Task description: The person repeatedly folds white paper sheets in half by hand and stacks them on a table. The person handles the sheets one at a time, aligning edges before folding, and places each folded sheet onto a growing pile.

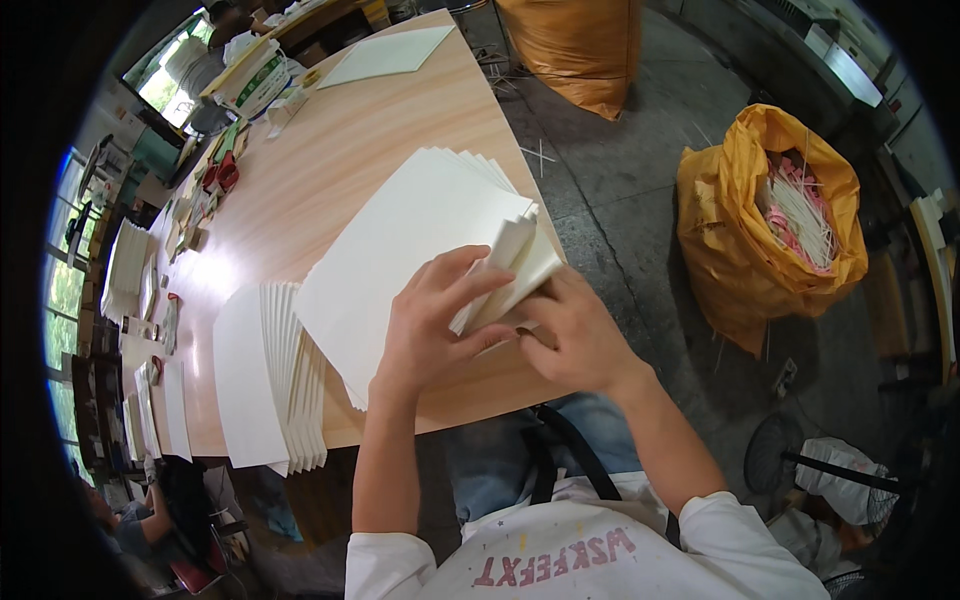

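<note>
Between my hands is a folded white paper sheet (510,280), tilted up over the right corner of a stack of large white sheets (400,225). My left hand (437,312) grips it from the left, with fingers bent over its folded layers and the thumb below. From the right, my right hand (578,332) holds the lower right side, its fingers curled and partly hidden by the paper. The stack under it lies slightly fanned. To its left, a fanned pile of folded white sheets (262,375) reaches the table's near edge.
Scissors with red handles (222,173) and small items line the wooden table's (310,180) left side. Another white sheet pile (387,55) lies at the far end. On the floor to the right stands an open orange bag (720,225) of scraps. Someone sits (140,525) at lower left.
</note>
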Demonstrator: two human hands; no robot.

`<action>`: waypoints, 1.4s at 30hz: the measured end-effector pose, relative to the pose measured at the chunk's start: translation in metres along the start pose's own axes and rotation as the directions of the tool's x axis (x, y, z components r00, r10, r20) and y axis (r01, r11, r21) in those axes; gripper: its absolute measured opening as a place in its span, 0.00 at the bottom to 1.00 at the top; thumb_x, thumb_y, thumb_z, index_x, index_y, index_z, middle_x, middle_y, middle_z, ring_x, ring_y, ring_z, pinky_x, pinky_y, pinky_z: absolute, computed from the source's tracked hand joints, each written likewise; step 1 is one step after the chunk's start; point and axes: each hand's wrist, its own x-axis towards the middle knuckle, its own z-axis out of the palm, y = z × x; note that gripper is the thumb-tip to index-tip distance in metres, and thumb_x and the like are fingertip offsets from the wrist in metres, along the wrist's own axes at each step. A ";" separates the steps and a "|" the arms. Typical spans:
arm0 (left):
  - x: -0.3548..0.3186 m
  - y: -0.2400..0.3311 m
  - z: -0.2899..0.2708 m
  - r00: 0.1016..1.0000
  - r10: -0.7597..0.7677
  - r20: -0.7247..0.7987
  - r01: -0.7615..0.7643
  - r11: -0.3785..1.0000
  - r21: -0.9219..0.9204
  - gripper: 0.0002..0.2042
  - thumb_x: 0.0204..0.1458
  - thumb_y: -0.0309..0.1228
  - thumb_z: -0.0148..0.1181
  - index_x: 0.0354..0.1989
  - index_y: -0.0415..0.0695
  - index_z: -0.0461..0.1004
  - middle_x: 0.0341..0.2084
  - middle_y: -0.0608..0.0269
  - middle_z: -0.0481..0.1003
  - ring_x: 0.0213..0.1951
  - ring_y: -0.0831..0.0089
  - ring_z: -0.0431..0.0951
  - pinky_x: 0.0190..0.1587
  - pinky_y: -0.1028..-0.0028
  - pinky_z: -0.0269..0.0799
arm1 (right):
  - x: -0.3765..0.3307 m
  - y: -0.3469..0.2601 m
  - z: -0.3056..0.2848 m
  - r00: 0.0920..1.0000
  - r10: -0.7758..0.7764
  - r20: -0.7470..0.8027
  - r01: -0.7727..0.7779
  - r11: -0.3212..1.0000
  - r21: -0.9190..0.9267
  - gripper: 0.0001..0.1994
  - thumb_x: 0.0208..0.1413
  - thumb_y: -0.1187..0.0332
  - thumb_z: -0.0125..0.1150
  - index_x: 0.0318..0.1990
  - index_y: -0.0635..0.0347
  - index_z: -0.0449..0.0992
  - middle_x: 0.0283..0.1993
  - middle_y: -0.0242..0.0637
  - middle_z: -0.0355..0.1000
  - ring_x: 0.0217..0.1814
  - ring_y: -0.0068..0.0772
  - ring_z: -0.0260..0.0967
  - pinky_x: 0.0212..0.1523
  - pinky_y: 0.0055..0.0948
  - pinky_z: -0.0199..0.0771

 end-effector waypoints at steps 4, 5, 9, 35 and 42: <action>0.001 0.008 0.004 0.998 0.009 -0.055 -0.006 0.999 0.052 0.37 0.49 0.39 0.85 0.72 0.57 0.82 0.69 0.52 0.79 0.60 0.48 0.84 0.58 0.55 0.85 | -0.005 0.001 0.001 0.996 0.072 0.056 -0.072 0.997 -0.004 0.14 0.55 0.76 0.68 0.50 0.63 0.85 0.57 0.50 0.79 0.66 0.60 0.73 0.69 0.54 0.75; 0.000 0.008 0.003 1.000 0.005 -0.026 -0.003 0.997 0.076 0.35 0.48 0.37 0.84 0.70 0.55 0.83 0.68 0.54 0.79 0.61 0.48 0.84 0.59 0.55 0.85 | -0.006 0.001 0.001 0.996 0.076 0.055 -0.076 0.997 0.001 0.15 0.55 0.77 0.67 0.50 0.64 0.85 0.57 0.50 0.79 0.66 0.60 0.73 0.69 0.55 0.76; -0.002 0.002 0.003 0.999 -0.011 0.046 0.004 0.988 0.155 0.31 0.46 0.30 0.79 0.63 0.50 0.85 0.65 0.58 0.81 0.62 0.50 0.84 0.59 0.54 0.85 | -0.004 0.002 0.003 0.996 0.074 0.040 -0.074 0.997 0.004 0.16 0.54 0.80 0.65 0.51 0.67 0.84 0.56 0.52 0.79 0.64 0.61 0.73 0.68 0.55 0.76; 0.003 0.002 0.008 0.995 -0.086 -0.053 0.081 0.994 -0.075 0.19 0.65 0.20 0.67 0.59 0.55 0.88 0.66 0.51 0.81 0.57 0.50 0.88 0.55 0.59 0.85 | 0.022 0.004 -0.004 0.894 0.429 -0.129 -0.406 0.898 0.171 0.18 0.70 0.63 0.71 0.33 0.64 0.71 0.29 0.48 0.73 0.25 0.46 0.72 0.30 0.44 0.73; 0.002 0.002 0.003 0.993 -0.119 -0.007 0.118 0.989 -0.085 0.15 0.59 0.32 0.78 0.55 0.56 0.89 0.66 0.56 0.81 0.59 0.52 0.85 0.59 0.56 0.83 | 0.028 0.004 -0.006 0.855 0.519 -0.001 -0.478 0.787 0.390 0.20 0.77 0.61 0.65 0.29 0.57 0.73 0.24 0.29 0.71 0.26 0.21 0.72 0.28 0.27 0.69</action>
